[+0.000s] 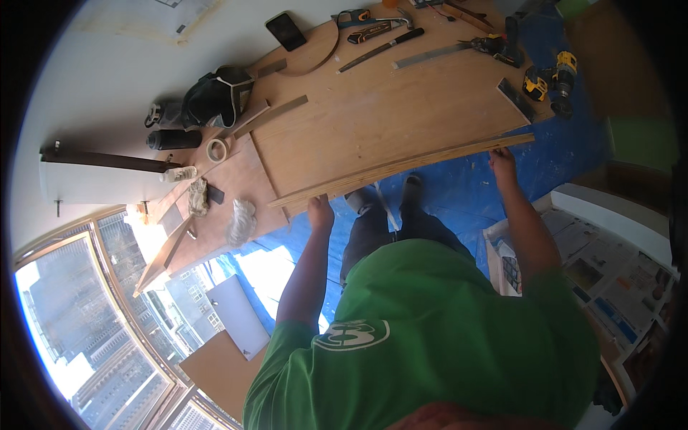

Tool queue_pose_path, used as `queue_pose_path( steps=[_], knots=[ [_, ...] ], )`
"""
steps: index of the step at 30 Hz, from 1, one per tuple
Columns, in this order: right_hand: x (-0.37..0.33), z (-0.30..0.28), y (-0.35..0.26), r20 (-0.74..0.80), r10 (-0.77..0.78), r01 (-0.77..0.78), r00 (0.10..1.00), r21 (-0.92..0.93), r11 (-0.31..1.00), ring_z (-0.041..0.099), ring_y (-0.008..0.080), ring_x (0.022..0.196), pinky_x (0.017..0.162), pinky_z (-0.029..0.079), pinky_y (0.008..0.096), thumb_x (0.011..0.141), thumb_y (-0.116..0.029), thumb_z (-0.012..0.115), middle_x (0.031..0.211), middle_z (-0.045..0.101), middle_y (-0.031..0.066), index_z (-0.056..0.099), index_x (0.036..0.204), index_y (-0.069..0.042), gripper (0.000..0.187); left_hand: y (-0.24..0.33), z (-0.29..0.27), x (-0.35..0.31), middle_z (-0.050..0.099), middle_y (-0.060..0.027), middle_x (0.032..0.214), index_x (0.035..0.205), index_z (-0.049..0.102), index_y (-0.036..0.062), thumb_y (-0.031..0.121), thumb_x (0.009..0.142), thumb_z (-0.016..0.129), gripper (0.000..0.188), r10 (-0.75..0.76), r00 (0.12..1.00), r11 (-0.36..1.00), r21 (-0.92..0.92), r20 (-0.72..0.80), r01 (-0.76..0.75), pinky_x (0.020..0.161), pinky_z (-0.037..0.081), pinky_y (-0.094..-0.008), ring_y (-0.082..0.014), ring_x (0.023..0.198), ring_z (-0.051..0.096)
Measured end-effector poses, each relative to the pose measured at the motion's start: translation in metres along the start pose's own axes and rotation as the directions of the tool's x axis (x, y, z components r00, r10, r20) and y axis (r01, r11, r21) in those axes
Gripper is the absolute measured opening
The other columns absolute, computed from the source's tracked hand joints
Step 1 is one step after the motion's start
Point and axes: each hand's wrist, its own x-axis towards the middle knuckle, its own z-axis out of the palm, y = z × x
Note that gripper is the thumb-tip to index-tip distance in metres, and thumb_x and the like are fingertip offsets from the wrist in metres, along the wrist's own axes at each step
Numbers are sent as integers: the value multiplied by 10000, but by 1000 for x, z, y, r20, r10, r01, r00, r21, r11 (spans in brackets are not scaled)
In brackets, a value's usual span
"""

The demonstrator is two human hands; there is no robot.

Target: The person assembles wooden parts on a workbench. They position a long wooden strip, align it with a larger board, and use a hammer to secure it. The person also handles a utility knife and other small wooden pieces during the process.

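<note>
A long, narrow wooden strip [408, 163] runs along the near edge of a large plywood sheet [387, 107]. My left hand [320, 212] is closed at the strip's near side, close to its left end. Toward the right end, my right hand [502, 163] pinches the same strip from the near side. Both arms are stretched out and wide apart. The fingertips are partly hidden under or behind the wood. I cannot tell whether the strip rests on the sheet or is held just off it.
Yellow-black cordless drill [564, 75], hammer [403, 20], file [380, 50] and phone [285, 31] lie toward the back. At left are a black bag [218, 97], a tape roll [217, 150] and a dark bottle [173, 139]. Blue sheeting [459, 193] covers the floor; a window [93, 301] stands lower left.
</note>
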Motion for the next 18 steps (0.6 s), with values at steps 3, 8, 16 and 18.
queue_pose_path(
  steps=[3,8,16,18],
  knots=[
    [32,4,8,17,-17,18,1000,-44,999,489,100,680,608,415,267,1011,-223,648,782,536,-21,664,1137,-50,214,4,17,5,627,-355,1022,999,584,-109,334,1013,539,445,-4,1000,998,-64,16,5,877,455,-537,-504,1011,604],
    [67,16,19,38,-34,35,999,-34,999,494,102,696,644,417,273,1001,-203,652,786,535,-16,659,1213,-52,260,-4,31,23,630,-358,1094,1059,590,-116,302,1019,527,425,-79,995,997,-7,53,80,916,449,-531,-512,1067,588],
    [102,43,35,31,-107,110,994,-127,986,635,227,981,870,499,350,1002,-239,648,1158,691,110,597,1335,-3,411,4,38,46,633,-372,1111,1109,594,-103,300,1018,518,420,-86,996,994,-64,29,88,902,462,-556,-536,1040,597],
    [103,55,20,34,-130,134,991,-207,969,639,247,1008,892,501,357,1002,-261,646,1204,689,140,593,1339,2,431,-8,42,61,657,-306,1081,1130,594,-77,293,1024,531,390,-44,998,999,-17,-44,43,892,474,-486,-448,1006,618]
  ],
)
